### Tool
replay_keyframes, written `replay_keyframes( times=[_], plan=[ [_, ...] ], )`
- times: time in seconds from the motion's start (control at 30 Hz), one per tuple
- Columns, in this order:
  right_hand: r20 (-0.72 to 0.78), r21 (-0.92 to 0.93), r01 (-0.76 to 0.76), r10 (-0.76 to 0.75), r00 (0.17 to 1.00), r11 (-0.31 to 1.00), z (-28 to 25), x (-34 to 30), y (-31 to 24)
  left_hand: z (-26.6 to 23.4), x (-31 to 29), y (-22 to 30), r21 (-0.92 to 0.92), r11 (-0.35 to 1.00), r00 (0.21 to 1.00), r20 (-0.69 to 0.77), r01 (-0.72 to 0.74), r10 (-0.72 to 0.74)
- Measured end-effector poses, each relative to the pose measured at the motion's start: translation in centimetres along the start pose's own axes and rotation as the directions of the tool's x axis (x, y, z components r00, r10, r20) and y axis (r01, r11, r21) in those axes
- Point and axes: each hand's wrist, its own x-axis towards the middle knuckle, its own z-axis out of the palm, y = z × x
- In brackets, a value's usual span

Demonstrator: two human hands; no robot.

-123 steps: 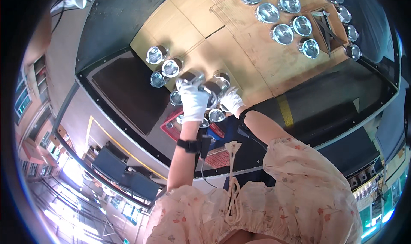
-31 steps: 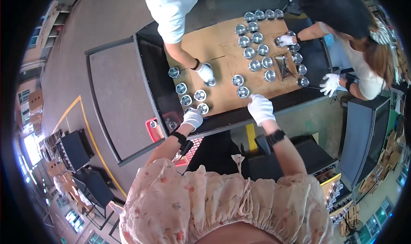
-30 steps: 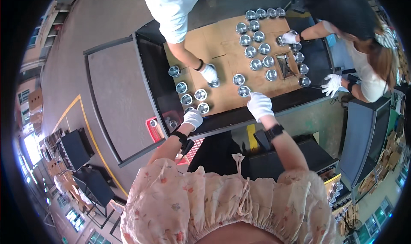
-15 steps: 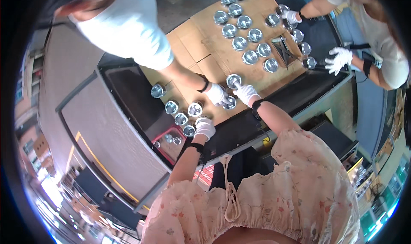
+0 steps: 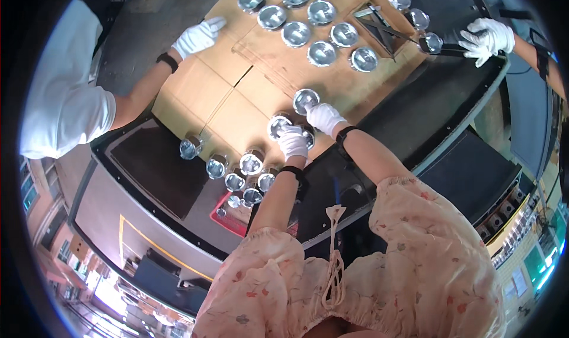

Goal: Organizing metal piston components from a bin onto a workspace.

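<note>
My left hand [image 5: 293, 142], in a white glove, has its fingers curled at the near rim of a round, shiny, clear-faced metal piece [image 5: 277, 125]. Another such piece [image 5: 309, 138] is partly hidden between my two hands. My right hand [image 5: 323, 119], also gloved, grips the near edge of a similar round piece [image 5: 306, 100], slightly farther off and to the right. All of these are over the near edge of a brown cardboard sheet [image 5: 222, 110]. What the pieces are exactly I cannot tell.
Several like pieces [image 5: 251, 161] stand near left, by a red-rimmed tray [image 5: 225, 219]. More [image 5: 296, 34] stand at the far side, near a cutout holding dark metal bars [image 5: 382, 30]. Co-workers' gloved hands [image 5: 198, 37] [image 5: 487, 42] are at far left and right.
My left hand has moved right from the near-left pieces to one beside my right hand. My right hand stays on its piece. The left co-worker's hand has withdrawn to the far left.
</note>
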Motion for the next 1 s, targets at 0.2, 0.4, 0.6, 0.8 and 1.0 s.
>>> replay_keyframes(
  times=[0.2,0.4,0.6,0.8,1.0],
  plan=[
    [0.070,0.182,-0.146,0.136,0.988,0.972,-7.7,-5.9,2.2,-8.3,-0.7,-2.6,-0.380,0.886,0.937,0.116,-0.265,0.329],
    [-0.540,0.647,0.067,0.395,0.743,0.759,-23.4,-28.0,-4.3,-19.9,-8.1,-12.1,-0.258,0.774,0.776,0.119,-0.579,0.620],
    [-0.374,0.922,0.050,0.850,0.371,0.384,-20.9,-54.7,-6.5,-33.1,-12.3,-6.5,-0.196,0.701,0.702,0.077,-0.685,0.708],
    [-0.191,0.981,-0.049,0.973,-0.133,0.186,-10.2,-77.5,-11.9,-43.4,-23.1,1.9,-0.177,0.600,0.616,-0.043,-0.780,0.787],
    [-0.049,0.997,0.013,0.772,-0.634,0.073,2.8,-100.0,-17.4,-46.3,-33.7,10.6,-0.223,0.436,0.467,-0.112,-0.872,0.877]
  ],
)
